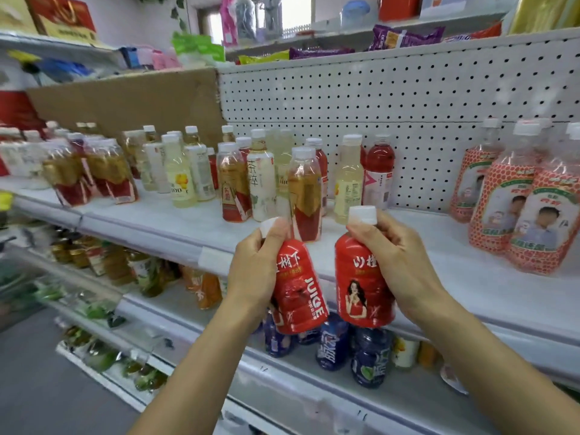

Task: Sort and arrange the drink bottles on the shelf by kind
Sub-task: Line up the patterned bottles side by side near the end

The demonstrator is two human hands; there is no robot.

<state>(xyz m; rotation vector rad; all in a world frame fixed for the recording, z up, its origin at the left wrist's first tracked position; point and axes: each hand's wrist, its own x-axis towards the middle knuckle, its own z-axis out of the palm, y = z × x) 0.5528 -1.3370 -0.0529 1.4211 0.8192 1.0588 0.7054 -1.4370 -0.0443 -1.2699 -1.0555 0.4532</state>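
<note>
My left hand (254,268) grips a red juice bottle (298,293) by its neck, tilted to the right. My right hand (392,255) holds a second red juice bottle (361,287) upright, fingers round its neck under the white cap. Both bottles hang in front of the white shelf (423,271), below its front edge. On the shelf stand mixed bottles: amber tea with red labels (304,196), pale yellow drinks (346,180), a white tea bottle (262,180) and a clear red drink (378,174).
Big bottles with red dotted labels (514,199) stand at the shelf's right. More amber tea bottles (91,171) crowd the left. A pegboard back wall (408,98) rises behind. The lower shelf holds dark blue bottles (370,356) and orange ones (204,287).
</note>
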